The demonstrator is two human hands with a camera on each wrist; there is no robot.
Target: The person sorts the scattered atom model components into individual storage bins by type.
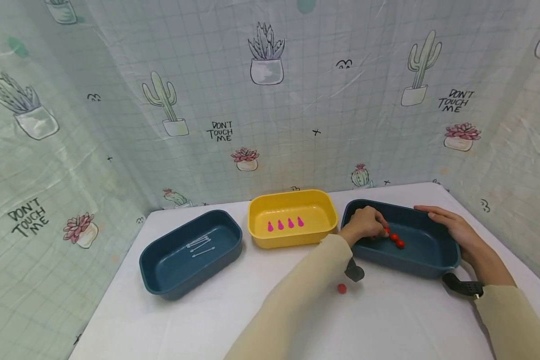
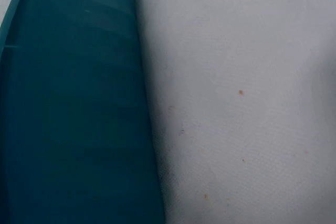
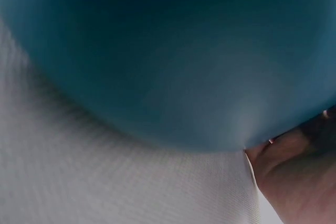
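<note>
At the right of the head view stands a dark blue box point(image 1: 420, 245). My left hand point(image 1: 365, 223) reaches over its near left side, fingers curled down, pinching a small red ball point(image 1: 386, 230) against the box floor. Two more red balls point(image 1: 394, 237) sit beside it in a slanting row. My right hand point(image 1: 461, 232) rests along the box's right end, its fingers lying straight on the far right rim. On the table in front of the box is another small red ball point(image 1: 341, 288). Both wrist views show mostly the box's blue outer wall point(image 2: 79, 98).
A yellow box point(image 1: 292, 241) at the middle back holds several pink bottle-shaped pieces point(image 1: 280, 225) in a row. Another dark blue box point(image 1: 162, 270) to the left contains thin pale rods point(image 1: 203, 252) with knobbed ends. A patterned cloth point(image 1: 297, 110) hangs behind the white table point(image 1: 207, 315).
</note>
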